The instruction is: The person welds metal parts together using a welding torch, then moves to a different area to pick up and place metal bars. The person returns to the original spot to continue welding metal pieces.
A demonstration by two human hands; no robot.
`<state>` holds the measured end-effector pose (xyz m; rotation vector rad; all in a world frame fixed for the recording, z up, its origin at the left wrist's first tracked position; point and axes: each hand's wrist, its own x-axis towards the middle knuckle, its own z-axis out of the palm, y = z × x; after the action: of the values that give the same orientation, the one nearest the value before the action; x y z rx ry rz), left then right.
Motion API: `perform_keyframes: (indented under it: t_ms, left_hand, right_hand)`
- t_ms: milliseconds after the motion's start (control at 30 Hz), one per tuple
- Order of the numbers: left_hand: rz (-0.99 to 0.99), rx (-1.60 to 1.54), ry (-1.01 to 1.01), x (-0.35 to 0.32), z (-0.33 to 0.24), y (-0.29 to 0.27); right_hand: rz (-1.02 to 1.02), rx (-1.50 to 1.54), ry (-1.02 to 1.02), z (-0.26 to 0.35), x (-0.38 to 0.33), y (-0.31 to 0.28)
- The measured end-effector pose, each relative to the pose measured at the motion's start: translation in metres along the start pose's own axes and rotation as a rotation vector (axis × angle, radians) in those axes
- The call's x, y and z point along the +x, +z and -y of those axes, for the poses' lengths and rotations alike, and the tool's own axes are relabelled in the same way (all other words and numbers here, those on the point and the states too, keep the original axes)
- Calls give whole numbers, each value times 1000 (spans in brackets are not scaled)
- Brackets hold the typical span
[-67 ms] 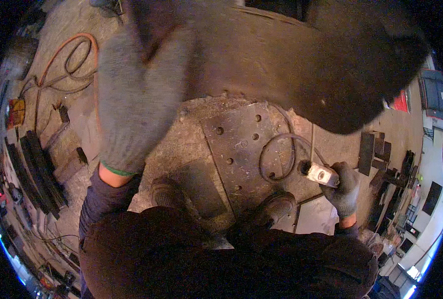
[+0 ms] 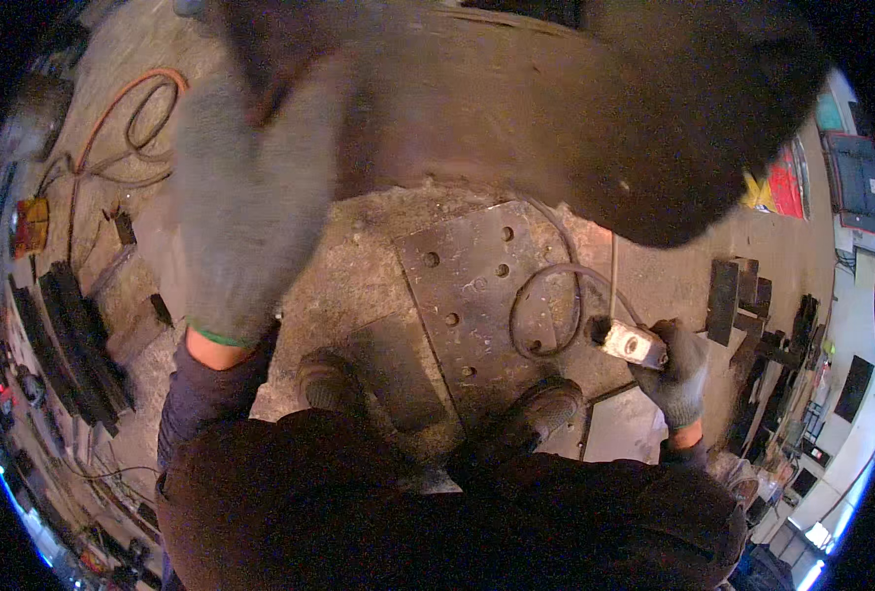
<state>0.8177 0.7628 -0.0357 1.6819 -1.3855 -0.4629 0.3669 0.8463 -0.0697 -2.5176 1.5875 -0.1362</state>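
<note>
My left hand [image 2: 255, 212], in a grey knit glove with a green cuff edge, is raised close to the camera. Its thumb and fingers close round the dark edge of a large brown, shield-like piece [image 2: 477, 108], which is blurred and fills the upper middle; its exact kind is unclear. Low on the right, my gloved right hand [image 2: 676, 374] grips a welding electrode holder [image 2: 633, 345] with a pale, scuffed head. A thin rod [image 2: 614, 271] stands up from it, its far end near the brown piece. A dark cable [image 2: 516, 315] loops beside the holder.
A steel plate [image 2: 477, 286] with several round holes lies on the floor before my shoes [image 2: 551, 406]. Dark metal bars [image 2: 78, 335] lie at the left, beneath an orange hose [image 2: 112, 98]. Metal blocks [image 2: 738, 295] and a red object [image 2: 784, 187] are at the right.
My left hand and the brown piece have shifted slightly left and up, uncovering more of the red object. My right hand and the electrode holder have hardly moved.
</note>
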Motion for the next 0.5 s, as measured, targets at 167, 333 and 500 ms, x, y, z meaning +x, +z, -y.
perform_keyframes:
  t_ms: [167,333,500]
  left_hand:
    - [-239,87,40,11,43,-30]
    - [-258,179,-35,23,68,-49]
    - [-250,131,-42,20,62,-42]
  right_hand:
    - [-21,5,83,6,4,2]
    - [-39,21,101,4,13,7]
    - [-50,27,100,3,13,7]
